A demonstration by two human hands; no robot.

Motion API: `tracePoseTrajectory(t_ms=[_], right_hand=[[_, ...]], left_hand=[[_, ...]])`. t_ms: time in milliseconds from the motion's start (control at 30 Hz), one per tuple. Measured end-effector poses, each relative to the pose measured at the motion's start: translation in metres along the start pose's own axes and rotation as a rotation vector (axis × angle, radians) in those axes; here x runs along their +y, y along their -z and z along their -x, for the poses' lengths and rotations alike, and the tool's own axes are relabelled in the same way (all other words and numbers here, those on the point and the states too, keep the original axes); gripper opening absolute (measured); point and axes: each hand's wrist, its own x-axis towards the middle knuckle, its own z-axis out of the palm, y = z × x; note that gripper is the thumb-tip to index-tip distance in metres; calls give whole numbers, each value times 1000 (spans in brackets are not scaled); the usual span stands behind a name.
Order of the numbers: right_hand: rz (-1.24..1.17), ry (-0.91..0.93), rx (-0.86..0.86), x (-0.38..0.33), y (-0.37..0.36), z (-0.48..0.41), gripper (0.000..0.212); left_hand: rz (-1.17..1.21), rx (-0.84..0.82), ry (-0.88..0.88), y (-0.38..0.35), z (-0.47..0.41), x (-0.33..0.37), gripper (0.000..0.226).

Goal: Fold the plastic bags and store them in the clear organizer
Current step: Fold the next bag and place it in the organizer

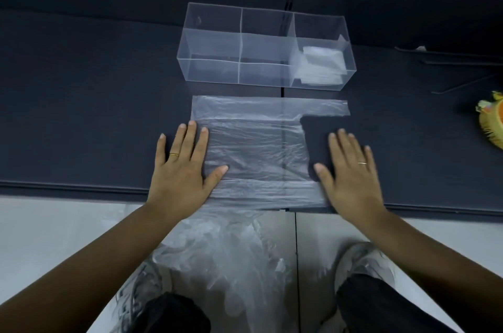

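Observation:
A clear plastic bag (253,147) lies spread flat on the dark mat, its handles pointing right. My left hand (182,166) presses flat on the bag's left end with fingers straight. My right hand (351,172) lies flat at the right end, over the near handle, fingers spread. Behind the bag stands the clear organizer (217,44) with several compartments. Folded bags (319,64) fill its right compartment. The other compartments hold nothing that I can see.
A loose pile of crumpled clear bags (231,259) lies on the light floor between my knees, below the mat's front edge (68,187). A yellow-orange object (491,120) sits at the far right. Thin dark rods (457,60) lie at the back right.

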Motion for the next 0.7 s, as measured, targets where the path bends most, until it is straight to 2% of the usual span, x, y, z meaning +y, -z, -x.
tracePoseTrajectory(t_ms=[100, 167, 267, 333, 400, 433, 500, 600, 700], right_hand=[[-25, -122, 92, 22, 7, 4, 76], [-46, -124, 169, 20, 12, 9, 69], [-242, 117, 207, -14, 20, 20, 61], [-323, 382, 110, -49, 21, 31, 64], [-260, 580, 46, -75, 15, 38, 67], [-228, 615, 42, -82, 11, 39, 65], [-222, 601, 79, -87, 8, 37, 52], [-304, 605, 213, -75, 7, 37, 20], [-383, 504, 272, -52, 14, 45, 18]], left_hand=[[40, 62, 24, 0, 18, -12, 76], [70, 128, -117, -3, 36, -21, 67], [85, 161, -402, -10, 58, -27, 67], [75, 182, -466, -11, 65, -25, 57], [100, 269, -469, -8, 66, -23, 40], [126, 318, -466, -5, 65, -23, 34], [188, 382, -464, 4, 66, -22, 28], [305, 385, -432, 17, 72, -18, 26], [482, 308, -287, 36, 78, -17, 28]])
